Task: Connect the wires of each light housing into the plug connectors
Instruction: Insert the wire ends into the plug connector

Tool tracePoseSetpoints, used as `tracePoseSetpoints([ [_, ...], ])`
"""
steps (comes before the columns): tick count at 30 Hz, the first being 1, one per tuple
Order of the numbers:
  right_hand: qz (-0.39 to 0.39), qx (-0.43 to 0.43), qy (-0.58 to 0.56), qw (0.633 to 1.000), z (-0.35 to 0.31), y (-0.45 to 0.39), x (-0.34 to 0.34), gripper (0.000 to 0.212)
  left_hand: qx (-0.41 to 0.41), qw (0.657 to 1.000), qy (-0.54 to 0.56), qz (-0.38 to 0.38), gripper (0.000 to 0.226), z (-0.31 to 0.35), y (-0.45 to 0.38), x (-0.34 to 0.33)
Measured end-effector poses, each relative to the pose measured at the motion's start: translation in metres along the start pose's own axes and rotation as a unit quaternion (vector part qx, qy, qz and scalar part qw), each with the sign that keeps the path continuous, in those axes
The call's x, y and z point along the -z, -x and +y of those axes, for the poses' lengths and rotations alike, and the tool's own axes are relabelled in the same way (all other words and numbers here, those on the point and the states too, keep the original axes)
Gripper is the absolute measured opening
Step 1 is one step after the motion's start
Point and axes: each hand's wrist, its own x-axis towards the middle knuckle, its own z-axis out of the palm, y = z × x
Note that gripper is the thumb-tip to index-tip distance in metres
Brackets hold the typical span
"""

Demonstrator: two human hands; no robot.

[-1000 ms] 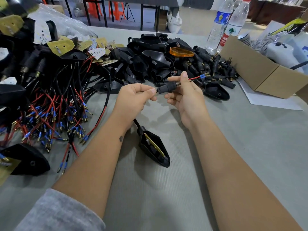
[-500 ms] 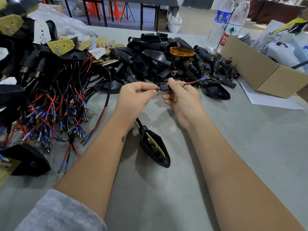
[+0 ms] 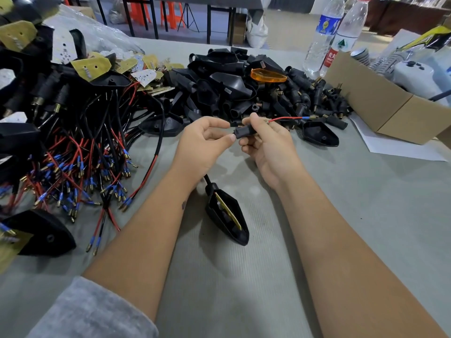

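I am midway through threading one unit. My right hand [image 3: 266, 142] has its grip closed around a black plug connector [image 3: 244, 131], thumb on top and fingers curled beneath, holding it above the worktop [image 3: 366, 215]. A red wire [image 3: 285, 118] with a blue-sleeved tip comes out of the connector's far end and points toward the cardboard box [image 3: 380, 103]. My left hand [image 3: 205, 145] pinches the near end, thumb and forefinger closed at the connector's mouth; I judge they hold the black lead there, though the fingers hide it. That lead appears to run down under my left palm to the light housing [image 3: 227, 215], which lies on the worktop between my forearms, open side up with its yellow board showing.

So the step in hand is seating the connector along the wires. Next I would need to feed more lead through with the left while the right slides the connector back toward the housing. The pile of bare connectors [image 3: 317, 98] sits beyond my hands, and the wired housings [image 3: 73, 154] lie to the left.
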Motion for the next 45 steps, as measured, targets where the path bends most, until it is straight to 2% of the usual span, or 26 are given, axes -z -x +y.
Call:
tracePoseSetpoints([
  [2, 0.022, 0.004, -0.022, 0.999, 0.0006, -0.001, 0.0018, 0.012, 0.001, 1.0, -0.025, -0.007, 0.01, 0.0001, 0.0009, -0.003],
  [7, 0.054, -0.003, -0.09, 0.995, -0.0007, -0.0026, 0.0069, 0.01, -0.037, 0.996, -0.077, 0.001, 0.017, -0.0007, 0.0019, -0.0037],
  [13, 0.029, 0.025, 0.03, 0.999, 0.0068, -0.0014, 0.0011, 0.007, -0.043, 0.998, -0.05, 0.006, 0.017, 0.0001, 0.0039, -0.0018],
  [15, 0.031, 0.026, 0.034, 0.999, 0.0072, -0.0015, -0.0001, 0.007, -0.044, 0.998, -0.044, 0.005, 0.015, 0.0009, 0.0039, -0.0018],
  [21, 0.06, 0.016, -0.054, 0.997, 0.0037, -0.0017, 0.003, 0.005, -0.029, 0.999, -0.039, -0.005, 0.009, 0.0024, 0.0044, -0.005],
  [26, 0.102, 0.003, -0.118, 0.988, -0.0004, -0.0042, 0.0073, 0.009, -0.032, 0.997, -0.075, 0.004, 0.019, 0.002, 0.0043, -0.0039],
  [36, 0.072, 0.007, -0.048, 0.996, 0.001, -0.0039, 0.0057, 0.01, -0.02, 0.998, -0.057, 0.019, 0.02, -0.0013, 0.0023, 0.0012],
  [42, 0.067, 0.015, -0.033, 0.997, 0.0009, -0.0025, 0.0052, 0.011, -0.005, 0.999, -0.037, -0.032, 0.032, -0.0012, -0.0002, 0.0016],
  [45, 0.07, 0.013, -0.046, 0.996, 0.0003, -0.0029, 0.0055, 0.017, 0.032, 0.997, 0.022, -0.072, 0.031, -0.0009, -0.0014, 0.0008],
])
